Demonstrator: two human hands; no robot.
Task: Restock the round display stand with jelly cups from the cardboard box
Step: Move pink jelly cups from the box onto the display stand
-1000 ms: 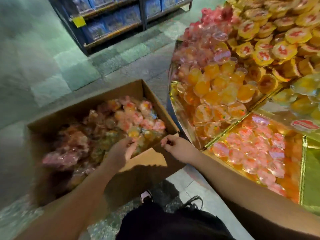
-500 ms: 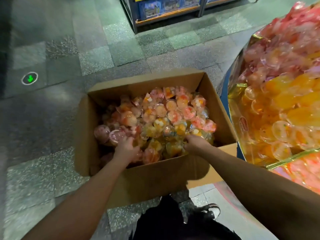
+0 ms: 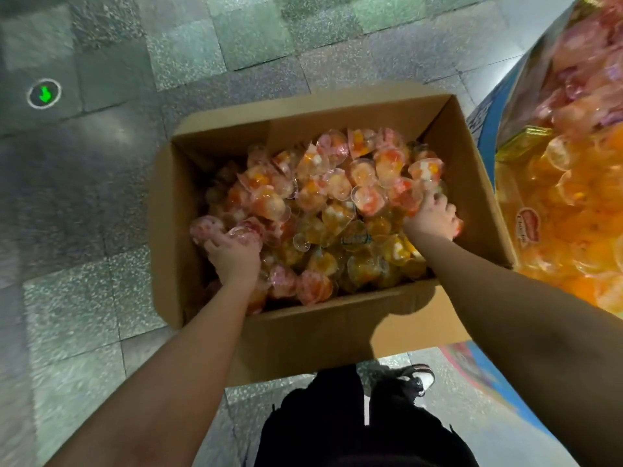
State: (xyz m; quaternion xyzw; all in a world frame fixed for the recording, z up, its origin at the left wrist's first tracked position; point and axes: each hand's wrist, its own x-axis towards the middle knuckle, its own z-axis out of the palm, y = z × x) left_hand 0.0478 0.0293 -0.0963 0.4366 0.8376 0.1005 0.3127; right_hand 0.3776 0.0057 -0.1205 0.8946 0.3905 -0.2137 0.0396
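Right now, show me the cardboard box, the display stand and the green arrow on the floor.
cardboard box (image 3: 337, 325): head view, near outer wall.
display stand (image 3: 519, 143): head view, gold rim edge.
green arrow (image 3: 44, 93): head view, centre of the floor marker.

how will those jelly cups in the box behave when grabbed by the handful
Likely slippery: the jelly cups look like smooth, glossy clear plastic. Probably apt to slide and spill, since they lie loose and tumbled in the box, not stacked. Light enough singly, it seems: the left hand and right hand each dig in for several at once.
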